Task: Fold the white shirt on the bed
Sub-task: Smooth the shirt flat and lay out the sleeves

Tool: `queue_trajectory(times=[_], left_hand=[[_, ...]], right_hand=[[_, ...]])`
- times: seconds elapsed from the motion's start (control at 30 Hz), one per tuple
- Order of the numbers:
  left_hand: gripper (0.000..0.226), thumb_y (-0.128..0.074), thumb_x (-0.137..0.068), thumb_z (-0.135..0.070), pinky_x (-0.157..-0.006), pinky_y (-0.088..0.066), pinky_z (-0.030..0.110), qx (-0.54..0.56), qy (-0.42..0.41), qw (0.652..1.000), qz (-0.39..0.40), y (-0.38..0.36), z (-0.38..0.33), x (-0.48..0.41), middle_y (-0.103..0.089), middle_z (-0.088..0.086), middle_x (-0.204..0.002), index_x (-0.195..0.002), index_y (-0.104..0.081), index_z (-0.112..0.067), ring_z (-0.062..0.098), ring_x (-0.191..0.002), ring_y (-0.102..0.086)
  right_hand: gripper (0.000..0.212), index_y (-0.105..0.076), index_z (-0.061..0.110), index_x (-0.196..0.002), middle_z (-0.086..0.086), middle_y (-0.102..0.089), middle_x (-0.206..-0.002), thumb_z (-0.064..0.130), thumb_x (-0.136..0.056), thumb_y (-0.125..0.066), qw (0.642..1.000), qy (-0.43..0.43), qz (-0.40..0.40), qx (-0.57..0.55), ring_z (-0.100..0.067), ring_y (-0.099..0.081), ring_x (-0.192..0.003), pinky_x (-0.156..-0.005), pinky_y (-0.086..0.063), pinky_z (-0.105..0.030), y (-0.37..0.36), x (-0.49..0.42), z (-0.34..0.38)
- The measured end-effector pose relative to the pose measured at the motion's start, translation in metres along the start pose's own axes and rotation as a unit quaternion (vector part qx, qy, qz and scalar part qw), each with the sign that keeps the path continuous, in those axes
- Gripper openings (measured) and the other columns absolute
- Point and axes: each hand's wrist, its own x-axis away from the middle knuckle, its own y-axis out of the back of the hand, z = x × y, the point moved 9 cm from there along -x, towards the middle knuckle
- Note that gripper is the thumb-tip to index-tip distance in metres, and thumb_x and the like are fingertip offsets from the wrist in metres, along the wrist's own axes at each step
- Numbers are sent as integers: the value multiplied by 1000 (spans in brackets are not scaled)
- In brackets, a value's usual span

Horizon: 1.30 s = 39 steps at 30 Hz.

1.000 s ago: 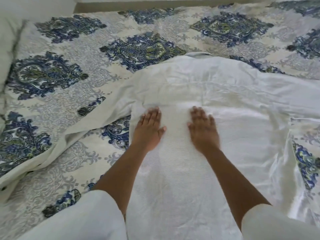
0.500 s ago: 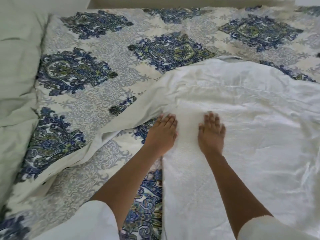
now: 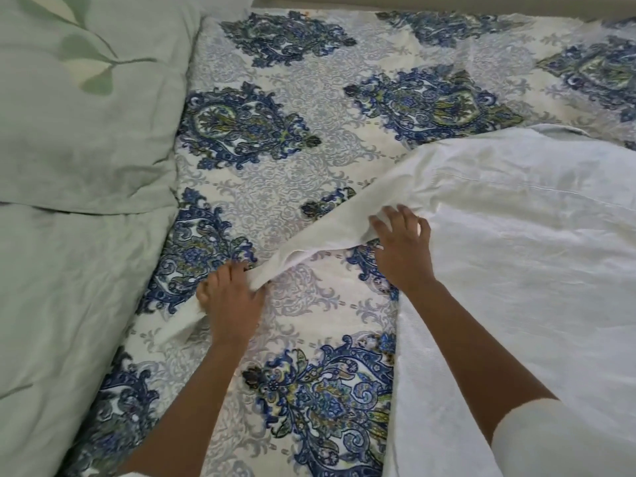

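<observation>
The white shirt (image 3: 516,242) lies spread over the right half of the bed, its left sleeve (image 3: 330,232) stretching down to the left across the patterned bedspread (image 3: 275,187). My left hand (image 3: 230,301) grips the sleeve partway along, fingers curled into the cloth. My right hand (image 3: 402,246) rests where the sleeve meets the body, fingers spread on top while the thumb looks tucked under the fabric edge. The sleeve's end runs under my left hand and shows at its lower left.
Pale green pillows (image 3: 86,108) and a green cover (image 3: 62,304) fill the left side of the bed. The bedspread has blue paisley medallions. A headboard or wall strip runs along the top edge (image 3: 413,1).
Both hands left the flat middle of the shirt and moved left to the sleeve. My left hand now holds the sleeve, and the view has swung left toward the pillows.
</observation>
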Motion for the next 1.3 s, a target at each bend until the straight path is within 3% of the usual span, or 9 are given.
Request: queue_trajectory(times=[0.33, 0.53, 0.83, 0.9, 0.97, 1.03, 1.1, 1.2, 1.3], left_hand=[[35, -39, -72, -17, -62, -45, 41, -8, -67, 990, -127, 64, 100, 7, -60, 16, -85, -91, -65, -5, 35, -73, -58], [21, -52, -68, -4, -76, -26, 39, -38, -99, 931, -349, 153, 85, -24, -62, 14, -95, -88, -60, -8, 28, -90, -43], [17, -53, -83, -3, -76, -39, 38, 51, 17, 998, -14, 79, 147, -89, -65, 17, -91, -94, -67, -3, 32, -86, -56], [15, -51, -85, 2, -62, -44, 27, 294, 99, 949, 52, 80, 158, -95, -62, 13, -77, -83, -63, -7, 26, -75, -53], [18, -51, -86, 4, -55, -51, 20, 540, 166, 823, 66, 86, 166, -99, -65, 2, -65, -77, -58, -10, 20, -66, -58], [15, -46, -88, -2, -59, -56, 23, 663, 195, 718, 83, 89, 166, -104, -70, 0, -71, -87, -59, -9, 16, -67, -66], [15, -42, -91, -8, -49, -52, 21, 682, 247, 682, 90, 79, 170, -104, -69, 6, -75, -94, -57, -9, 15, -58, -66], [10, -43, -95, -7, -39, -43, 19, 574, 322, 749, 71, 52, 184, -98, -60, 20, -87, -92, -52, -5, 20, -55, -62], [29, -48, -94, -12, -82, -46, 34, 315, 317, 894, 28, 47, 204, -104, -53, 26, -124, -117, -54, 6, 37, -110, -54]], right_hand=[[20, -64, 10, -88, -8, -64, -90, 18, -70, -63, 986, 133, -38, 98, -28, -61, -87, -87, -38, -41, -4, -11, 80], [15, -63, 11, -82, -9, -61, -82, 9, -71, -53, 993, 7, -117, -21, -30, -56, -77, -68, -43, -36, 39, -11, 73], [25, -69, 9, -101, -9, -66, -106, 4, -85, -51, 996, 23, 55, -65, -31, -56, -99, -84, -43, -41, -13, -2, 76], [25, -67, 8, -102, -9, -66, -104, 8, -90, -46, 992, -9, 36, -122, -29, -56, -98, -85, -44, -40, -6, -12, 76], [25, -65, 7, -105, -9, -64, -107, 8, -90, -45, 981, -39, 37, -185, -28, -55, -101, -87, -43, -39, -7, -23, 75], [27, -63, 8, -110, -9, -61, -112, 9, -88, -47, 969, -66, 76, -227, -28, -54, -106, -89, -41, -36, -17, -30, 73], [27, -63, 9, -110, -10, -59, -114, 10, -88, -48, 961, -75, 124, -235, -27, -54, -108, -89, -41, -33, -27, -35, 73], [26, -66, 9, -108, -9, -61, -115, 10, -89, -49, 949, -82, 160, -260, -25, -57, -103, -78, -39, -27, -31, -38, 70], [25, -67, 9, -107, -5, -66, -113, 9, -90, -49, 942, -121, 82, -302, -21, -59, -101, -75, -35, -20, -7, -42, 44]])
